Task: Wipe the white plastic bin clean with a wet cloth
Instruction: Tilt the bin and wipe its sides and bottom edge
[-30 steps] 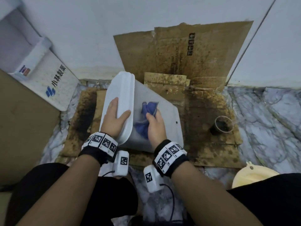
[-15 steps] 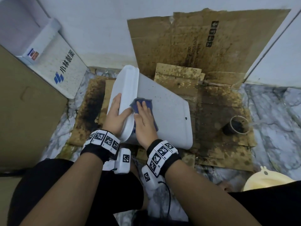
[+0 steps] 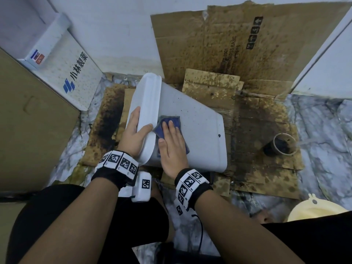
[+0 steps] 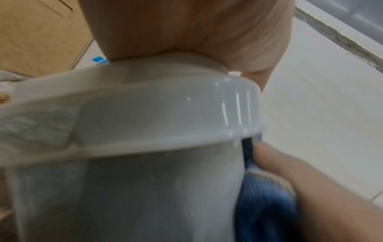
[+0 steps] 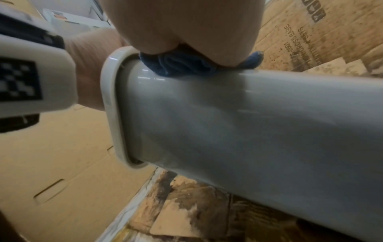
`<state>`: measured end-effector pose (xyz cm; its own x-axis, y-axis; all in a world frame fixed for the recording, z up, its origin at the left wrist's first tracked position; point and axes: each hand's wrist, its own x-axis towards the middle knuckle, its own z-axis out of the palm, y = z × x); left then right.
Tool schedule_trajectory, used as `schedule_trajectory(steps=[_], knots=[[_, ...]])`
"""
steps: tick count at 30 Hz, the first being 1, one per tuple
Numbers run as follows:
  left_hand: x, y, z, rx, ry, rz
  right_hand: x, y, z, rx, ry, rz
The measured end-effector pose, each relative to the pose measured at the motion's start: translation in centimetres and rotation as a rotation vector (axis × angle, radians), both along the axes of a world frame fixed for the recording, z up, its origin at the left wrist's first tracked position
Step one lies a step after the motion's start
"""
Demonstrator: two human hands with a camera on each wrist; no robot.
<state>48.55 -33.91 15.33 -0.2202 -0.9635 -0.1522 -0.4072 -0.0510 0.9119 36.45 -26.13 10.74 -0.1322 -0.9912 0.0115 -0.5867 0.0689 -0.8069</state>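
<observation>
Black cloth covers the person's legs at the near edge of the head view, and black wristbands with checkered white markers are worn on both forearms. Just beyond them the white plastic bin is laid on its side on stained cardboard sheets spread over a marbled floor, its rimmed mouth turned to the left and its base to the right. The rim is gripped by the left hand: the fingers are laid along the open side and the thumb is hooked over the rim's outer face. In the left wrist view the rim is seen close under the palm, blurred. A blue cloth is pressed flat against the bin's upper wall, just beside the rim, by the right hand, whose fingers are held straight and together on top of it. The cloth is seen bunched beneath the palm in the right wrist view. Small dark specks are scattered on the bin's wall past the cloth.

To the right, well apart from the bin, a dark-stained cup is stood on the cardboard, and a pale yellow rounded object is cut off by the person's right leg. Farther back a large stained cardboard panel is leaned against the white wall. A white box with blue lettering is propped at the far left, beside a plain brown carton.
</observation>
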Motion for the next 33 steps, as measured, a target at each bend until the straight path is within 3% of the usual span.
schedule_trajectory(steps=[16, 33], knots=[[2.3, -1.2, -2.3, 0.062, 0.064, -0.02, -5.9, 2.1, -5.6, 0.092, 0.097, -0.112], [2.1, -1.1, -2.2, 0.096, 0.093, -0.007, -12.8, 2.7, -9.1, 0.379, -0.011, -0.415]])
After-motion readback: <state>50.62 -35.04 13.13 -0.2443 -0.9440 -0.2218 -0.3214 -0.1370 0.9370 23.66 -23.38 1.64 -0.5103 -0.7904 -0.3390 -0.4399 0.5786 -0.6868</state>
